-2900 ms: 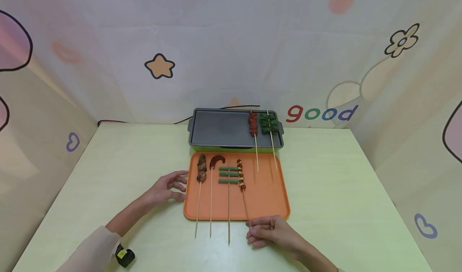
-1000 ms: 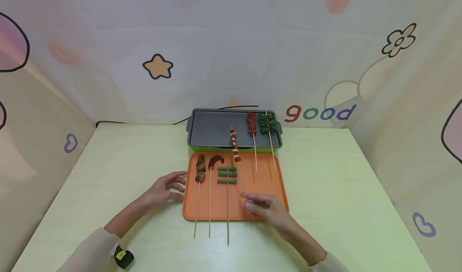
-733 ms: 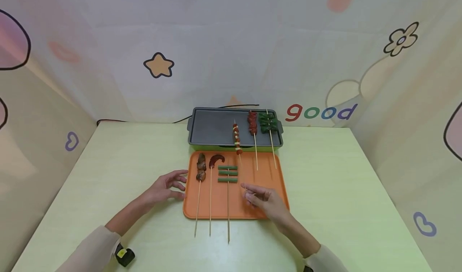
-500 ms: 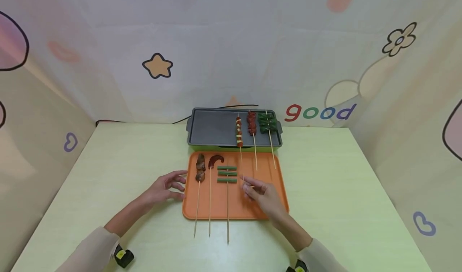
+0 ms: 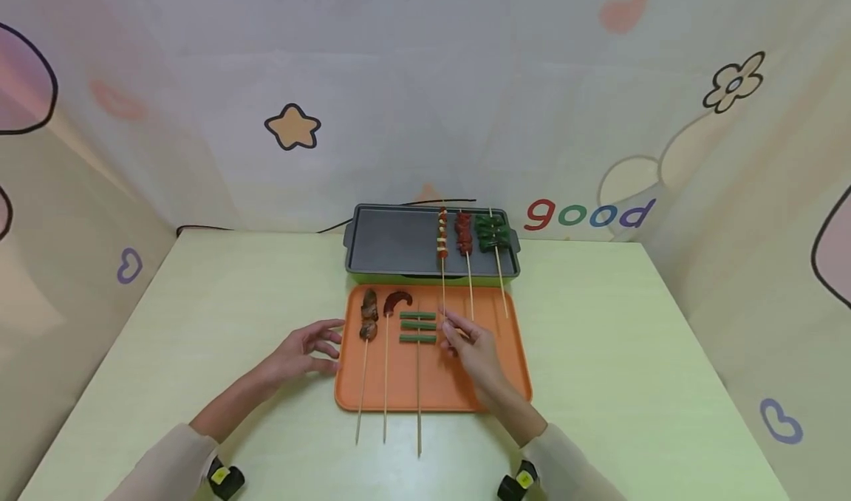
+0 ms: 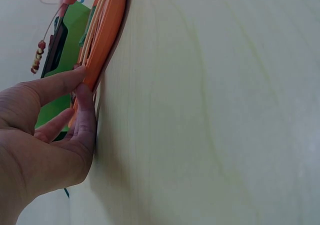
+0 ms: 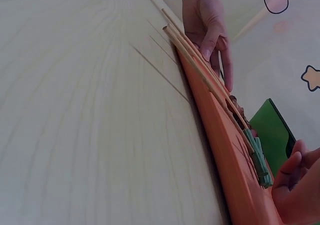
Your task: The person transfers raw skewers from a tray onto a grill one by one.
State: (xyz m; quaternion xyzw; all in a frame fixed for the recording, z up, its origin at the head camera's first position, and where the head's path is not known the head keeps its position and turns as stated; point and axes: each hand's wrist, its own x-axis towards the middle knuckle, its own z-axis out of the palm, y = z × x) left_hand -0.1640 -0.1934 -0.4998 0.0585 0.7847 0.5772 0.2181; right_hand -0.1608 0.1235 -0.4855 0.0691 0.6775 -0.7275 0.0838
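Red-white skewer [image 5: 442, 235] over pan [image 5: 392, 242], left of red skewer [image 5: 464, 235] and green skewer [image 5: 493, 233]. Right hand [image 5: 473, 352] pinches its stick [image 5: 443, 283] in fingers. Left hand [image 5: 302, 349] at left rim of tray [image 5: 402, 384], fingers loosely spread. 3 more skewers [image 5: 418, 326] on tray, sticks overhanging. Surface [image 5: 631, 353] beneath.

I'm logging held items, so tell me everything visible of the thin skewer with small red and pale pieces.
The thin, wooden-looking skewer carries small red and pale pieces, mostly alternating, with a long bare stick. The person's right hand pinches that stick over the rectangular orange tray; the food end points away, apparently held above the dark grey rectangular griddle.
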